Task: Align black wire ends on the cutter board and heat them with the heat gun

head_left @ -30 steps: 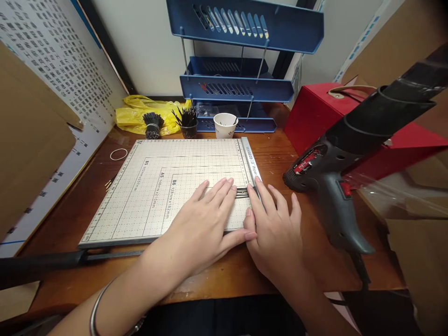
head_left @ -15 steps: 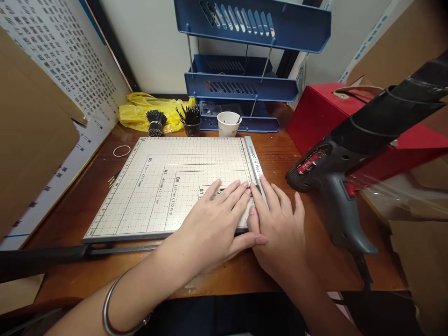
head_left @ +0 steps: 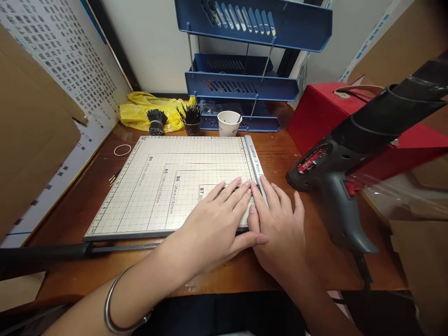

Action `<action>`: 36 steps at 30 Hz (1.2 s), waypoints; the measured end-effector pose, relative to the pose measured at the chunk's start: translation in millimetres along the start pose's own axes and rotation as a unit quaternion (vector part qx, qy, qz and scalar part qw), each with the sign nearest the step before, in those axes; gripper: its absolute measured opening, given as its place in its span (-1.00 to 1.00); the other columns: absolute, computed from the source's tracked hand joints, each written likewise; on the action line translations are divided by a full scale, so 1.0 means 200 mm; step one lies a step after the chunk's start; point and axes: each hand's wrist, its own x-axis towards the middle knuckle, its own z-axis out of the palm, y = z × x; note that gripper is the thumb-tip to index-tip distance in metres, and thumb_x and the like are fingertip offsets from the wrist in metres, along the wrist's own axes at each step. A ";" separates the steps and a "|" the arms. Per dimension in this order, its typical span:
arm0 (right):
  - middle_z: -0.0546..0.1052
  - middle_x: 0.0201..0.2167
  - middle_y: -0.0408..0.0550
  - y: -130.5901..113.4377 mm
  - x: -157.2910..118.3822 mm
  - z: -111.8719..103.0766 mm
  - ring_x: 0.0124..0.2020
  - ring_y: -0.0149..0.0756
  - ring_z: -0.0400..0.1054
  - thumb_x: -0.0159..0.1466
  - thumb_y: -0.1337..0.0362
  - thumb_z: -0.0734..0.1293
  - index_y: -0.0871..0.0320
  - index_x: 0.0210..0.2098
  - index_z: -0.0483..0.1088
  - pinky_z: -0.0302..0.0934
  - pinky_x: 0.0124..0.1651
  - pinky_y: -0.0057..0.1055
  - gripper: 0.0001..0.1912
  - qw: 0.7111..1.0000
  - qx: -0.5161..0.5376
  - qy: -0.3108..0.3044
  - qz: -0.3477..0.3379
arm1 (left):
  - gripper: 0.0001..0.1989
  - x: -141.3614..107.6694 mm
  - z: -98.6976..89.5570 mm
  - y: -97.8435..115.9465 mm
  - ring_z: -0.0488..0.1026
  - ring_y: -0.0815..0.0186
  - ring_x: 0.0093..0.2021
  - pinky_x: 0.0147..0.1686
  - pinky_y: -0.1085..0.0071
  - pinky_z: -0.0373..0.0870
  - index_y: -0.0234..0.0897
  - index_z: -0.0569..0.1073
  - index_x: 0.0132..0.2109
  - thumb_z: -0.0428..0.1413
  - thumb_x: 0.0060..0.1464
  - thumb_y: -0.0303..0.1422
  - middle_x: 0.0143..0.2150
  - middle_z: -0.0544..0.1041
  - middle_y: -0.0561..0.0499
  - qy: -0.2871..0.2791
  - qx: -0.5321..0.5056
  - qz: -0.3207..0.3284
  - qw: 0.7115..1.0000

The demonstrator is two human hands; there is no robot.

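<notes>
My left hand (head_left: 219, 217) lies palm down on the front right part of a paper cutter board (head_left: 140, 191), fingers stretched out and slightly apart. Close against it, my right hand (head_left: 278, 221) rests flat over the board's right metal edge strip (head_left: 255, 158), with its fingers spread. The left thumb lies across the base of the right one. Thin dark pieces (head_left: 255, 190) show in part near the meeting fingertips; the fingers hide most of them. The cutter's black-handled arm (head_left: 45, 255) is lowered along the front edge.
Behind the board stand a white paper cup (head_left: 229, 125), a small cup of thin black pieces (head_left: 192, 127) and a banded black bundle (head_left: 156, 123). A yellow bag (head_left: 135, 114), a blue rack (head_left: 241, 88), a red box (head_left: 315, 105) and a heat gun (head_left: 336, 177) surround it.
My left fingers have shifted slightly, and the thin dark piece that showed between them is now more covered. My right hand stays nearly still.
</notes>
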 end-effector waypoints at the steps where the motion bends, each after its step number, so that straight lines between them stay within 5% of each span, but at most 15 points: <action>1: 0.30 0.40 0.02 0.00 0.00 0.00 0.28 0.03 0.27 0.49 0.26 0.05 0.16 0.33 0.33 0.04 0.35 0.25 -0.50 1.000 0.000 -0.001 0.001 | -0.06 0.00 0.00 0.00 0.00 0.04 0.53 0.48 0.05 -0.03 -0.51 0.19 0.45 -0.39 0.35 0.23 0.50 0.14 -0.20 -0.001 -0.004 0.002 1.000; 12: 0.29 0.41 0.04 0.00 0.00 0.00 0.30 0.03 0.26 0.48 0.24 0.10 0.15 0.32 0.34 0.00 0.38 0.21 -0.51 1.000 0.012 -0.001 0.008 | -0.06 0.00 -0.05 -0.02 0.07 -0.03 0.51 0.45 -0.01 0.05 -0.56 0.29 0.38 -0.41 0.37 0.20 0.47 0.18 -0.30 0.001 0.013 -0.007 1.000; 20: 0.31 0.40 0.05 0.00 0.00 0.00 0.30 0.01 0.27 0.50 0.22 0.05 0.17 0.32 0.34 0.04 0.34 0.24 -0.50 1.000 -0.001 -0.012 0.000 | -0.20 -0.02 -0.09 0.00 0.05 -0.04 0.51 0.45 -0.04 0.04 -0.36 0.42 0.31 -0.30 0.39 0.17 0.49 0.20 -0.15 0.025 0.011 0.021 0.999; 36: 0.34 0.37 0.04 0.00 0.00 0.01 0.27 -0.01 0.31 0.48 0.27 0.07 0.15 0.29 0.38 0.06 0.35 0.20 -0.51 1.000 -0.005 0.016 0.002 | -0.16 -0.01 -0.05 -0.01 0.09 0.00 0.50 0.45 -0.05 0.06 -0.40 0.26 0.41 -0.34 0.38 0.18 0.48 0.21 -0.16 -0.005 -0.008 0.001 1.000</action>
